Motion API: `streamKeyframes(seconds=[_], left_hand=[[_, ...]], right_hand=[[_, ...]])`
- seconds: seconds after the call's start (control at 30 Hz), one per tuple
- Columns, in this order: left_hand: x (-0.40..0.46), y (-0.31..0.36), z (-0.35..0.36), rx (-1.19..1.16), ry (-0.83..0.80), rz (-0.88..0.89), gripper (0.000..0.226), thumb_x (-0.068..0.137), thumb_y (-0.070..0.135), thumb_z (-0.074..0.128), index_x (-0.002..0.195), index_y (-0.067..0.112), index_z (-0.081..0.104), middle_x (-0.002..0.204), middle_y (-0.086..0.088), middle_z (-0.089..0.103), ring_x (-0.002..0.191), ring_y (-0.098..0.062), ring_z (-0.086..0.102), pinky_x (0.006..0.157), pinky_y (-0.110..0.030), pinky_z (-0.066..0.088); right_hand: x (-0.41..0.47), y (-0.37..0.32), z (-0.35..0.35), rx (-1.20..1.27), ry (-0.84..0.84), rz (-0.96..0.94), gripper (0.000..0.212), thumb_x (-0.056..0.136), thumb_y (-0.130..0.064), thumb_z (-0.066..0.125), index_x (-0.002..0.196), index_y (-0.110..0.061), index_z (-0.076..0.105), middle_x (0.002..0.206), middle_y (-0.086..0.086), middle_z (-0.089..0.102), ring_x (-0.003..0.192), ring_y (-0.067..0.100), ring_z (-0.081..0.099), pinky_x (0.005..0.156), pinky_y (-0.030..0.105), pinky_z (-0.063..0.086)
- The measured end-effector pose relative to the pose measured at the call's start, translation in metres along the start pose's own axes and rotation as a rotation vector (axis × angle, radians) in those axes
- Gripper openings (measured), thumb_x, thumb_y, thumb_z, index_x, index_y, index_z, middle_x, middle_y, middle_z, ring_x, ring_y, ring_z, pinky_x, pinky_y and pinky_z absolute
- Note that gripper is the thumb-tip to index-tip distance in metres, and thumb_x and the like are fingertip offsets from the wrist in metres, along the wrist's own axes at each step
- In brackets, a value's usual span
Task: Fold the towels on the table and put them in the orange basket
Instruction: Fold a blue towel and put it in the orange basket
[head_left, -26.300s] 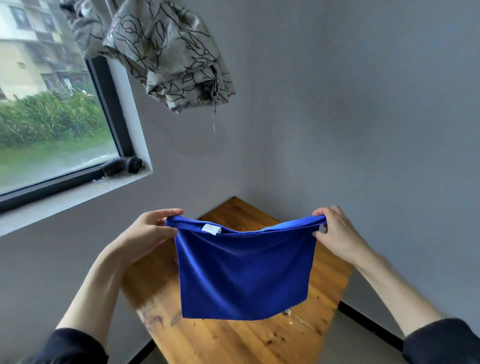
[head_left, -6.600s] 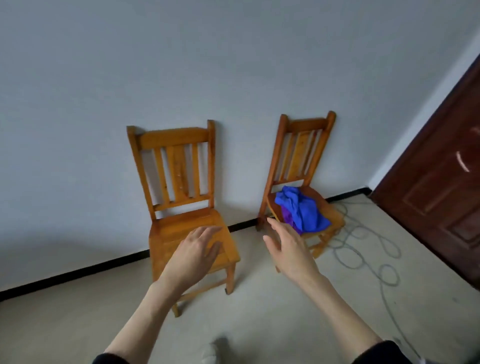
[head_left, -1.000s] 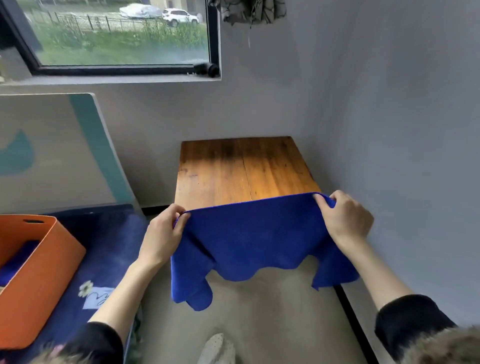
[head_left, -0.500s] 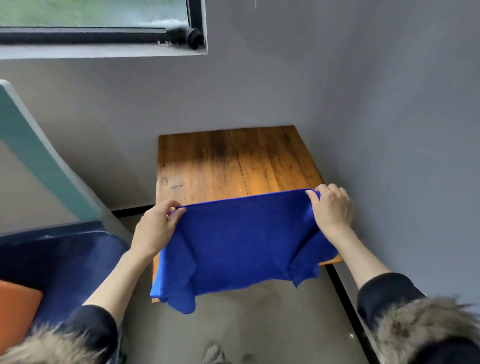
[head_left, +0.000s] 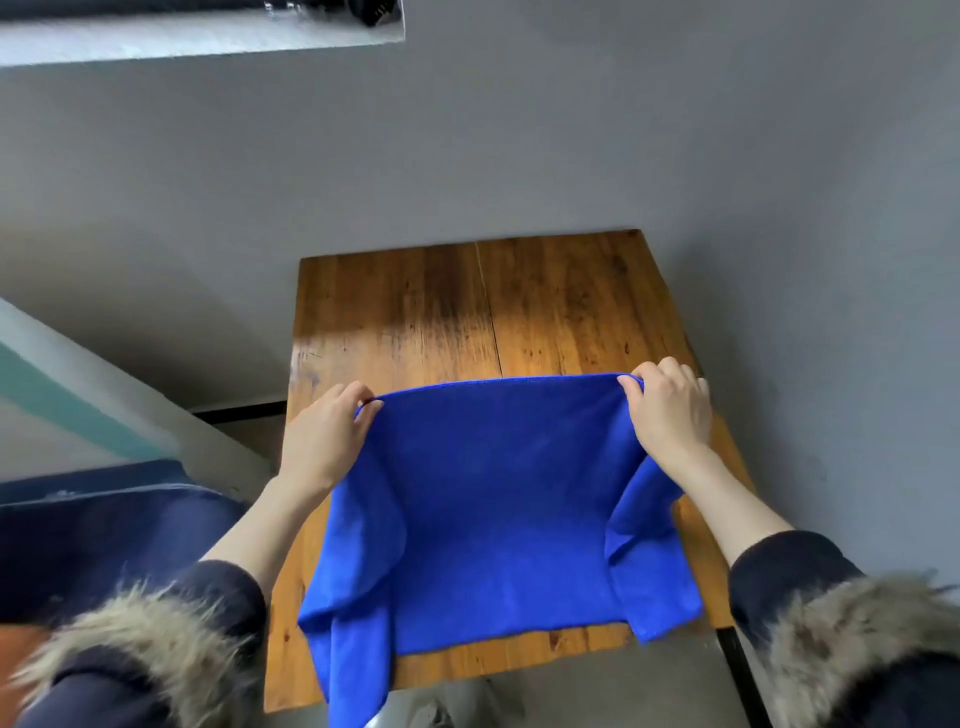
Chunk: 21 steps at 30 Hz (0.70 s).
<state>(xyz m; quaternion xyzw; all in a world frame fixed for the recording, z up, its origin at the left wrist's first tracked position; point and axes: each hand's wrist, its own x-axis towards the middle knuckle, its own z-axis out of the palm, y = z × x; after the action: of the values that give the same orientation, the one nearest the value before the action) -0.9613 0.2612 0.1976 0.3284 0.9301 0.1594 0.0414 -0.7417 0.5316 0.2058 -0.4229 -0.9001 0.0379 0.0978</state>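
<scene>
A blue towel (head_left: 498, 514) is stretched over the near half of the wooden table (head_left: 483, 306). My left hand (head_left: 324, 436) pinches its far left corner and my right hand (head_left: 670, 410) pinches its far right corner. The far edge runs taut between them. The towel's sides sag in folds below both wrists, and the left fold hangs past the table's front edge. An orange sliver (head_left: 15, 649) at the bottom left may be the basket; too little shows to tell.
The table stands against grey walls at the back and right. A dark blue cushioned surface (head_left: 104, 530) lies to the left, with a white and teal panel (head_left: 78, 410) leaning behind it. A window sill (head_left: 197, 36) runs along the top left.
Both hands have carried the towel forward over the table, and its lower part now lies on the wood. My view has tilted down and closer; the orange basket has slid almost out of frame.
</scene>
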Motion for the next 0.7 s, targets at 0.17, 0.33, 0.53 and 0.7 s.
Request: streamKeyframes(seconds=[0.17, 0.33, 0.53, 0.7], left_hand=[[0.021, -0.003, 0.029, 0.001, -0.069, -0.006, 0.02, 0.096, 0.032, 0.044, 0.101, 0.016, 0.056, 0.098, -0.003, 0.058, 0.086, -0.025, 0.058, 0.061, -0.033, 0.043], [-0.001, -0.018, 0.066, -0.073, -0.188, -0.038, 0.024, 0.094, 0.024, 0.046, 0.116, 0.015, 0.052, 0.113, -0.006, 0.052, 0.099, -0.027, 0.055, 0.067, -0.039, 0.046], [-0.06, -0.042, 0.104, 0.004, -0.395, 0.1, 0.053, 0.082, 0.038, 0.065, 0.124, 0.01, 0.05, 0.127, -0.011, 0.048, 0.112, -0.031, 0.05, 0.085, -0.039, 0.046], [-0.089, -0.058, 0.113, -0.013, -0.401, 0.263, 0.077, 0.054, 0.039, 0.087, 0.115, 0.001, 0.059, 0.132, -0.024, 0.049, 0.121, -0.04, 0.051, 0.096, -0.047, 0.045]], right_hand=[[0.014, -0.001, 0.032, 0.012, -0.048, 0.003, 0.026, 0.096, -0.025, 0.047, 0.107, -0.009, 0.064, 0.104, 0.014, 0.059, 0.098, 0.031, 0.05, 0.081, 0.039, 0.034], [-0.017, -0.028, 0.071, 0.088, -0.249, -0.013, 0.036, 0.095, -0.029, 0.046, 0.127, -0.014, 0.053, 0.126, 0.007, 0.052, 0.117, 0.026, 0.044, 0.097, 0.039, 0.031], [-0.085, -0.079, 0.123, 0.116, -0.51, -0.057, 0.048, 0.098, -0.034, 0.039, 0.143, -0.018, 0.032, 0.152, 0.004, 0.026, 0.141, 0.019, 0.017, 0.113, 0.037, 0.015], [-0.125, -0.123, 0.153, 0.058, -0.585, -0.126, 0.061, 0.096, -0.045, 0.036, 0.149, -0.027, 0.01, 0.158, 0.001, -0.002, 0.145, 0.02, -0.004, 0.115, 0.048, 0.0]])
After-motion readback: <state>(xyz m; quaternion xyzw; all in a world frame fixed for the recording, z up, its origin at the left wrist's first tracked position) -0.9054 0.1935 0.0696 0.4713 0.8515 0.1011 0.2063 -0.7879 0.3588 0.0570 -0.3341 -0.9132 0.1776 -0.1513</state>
